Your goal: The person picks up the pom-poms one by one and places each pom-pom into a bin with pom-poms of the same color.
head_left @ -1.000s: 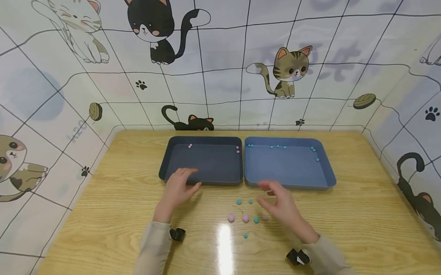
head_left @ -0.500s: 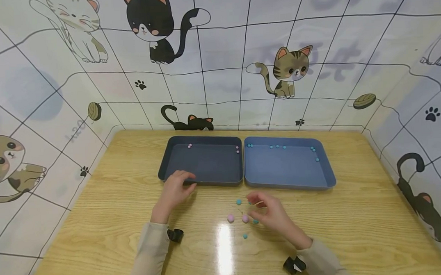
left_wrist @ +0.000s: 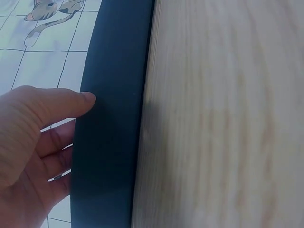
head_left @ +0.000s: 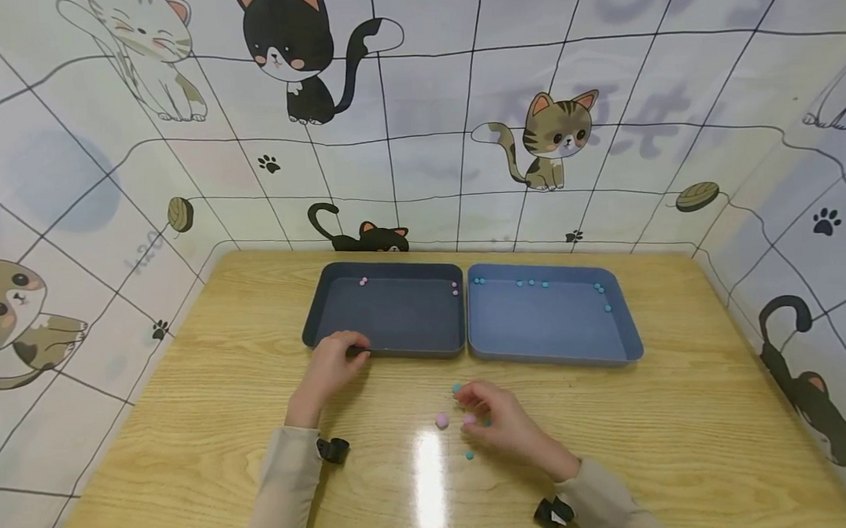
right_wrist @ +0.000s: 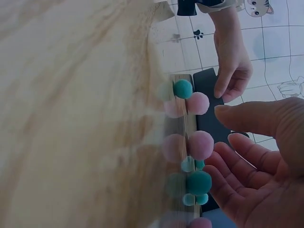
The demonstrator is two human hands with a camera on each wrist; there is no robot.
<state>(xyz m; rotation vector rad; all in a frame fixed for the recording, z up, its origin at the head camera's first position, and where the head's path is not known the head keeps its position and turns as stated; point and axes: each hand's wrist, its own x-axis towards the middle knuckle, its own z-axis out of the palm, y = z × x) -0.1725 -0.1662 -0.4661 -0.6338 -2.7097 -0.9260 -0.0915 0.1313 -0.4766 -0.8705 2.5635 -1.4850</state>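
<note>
My left hand [head_left: 328, 369] grips the near rim of the dark navy tray [head_left: 397, 320]. In the left wrist view the thumb lies on the outside of the tray wall [left_wrist: 111, 118], with the fingers behind it. Over a loose group of small pompoms hovers my right hand [head_left: 508, 422], thumb and fingers apart, holding nothing. Near its fingers are a pink pompom [head_left: 469, 419] and a teal pompom [head_left: 457, 388]. Another pink pompom [head_left: 442, 421] and a smaller teal pompom [head_left: 470, 455] lie to the left and in front. The right wrist view shows a larger teal pompom [right_wrist: 198, 182] beside the fingers.
A blue tray [head_left: 553, 321] stands right beside the navy one, with several teal pompoms along its far and right sides. Several pink pompoms [head_left: 363, 281] lie in the navy tray. Behind the wooden table [head_left: 210, 431] rises a cat-print backdrop [head_left: 433, 161].
My right hand has moved left and nearer me, from the blue tray's front edge to over the pompoms. The left hand has shifted slightly and closed on the navy tray's rim.
</note>
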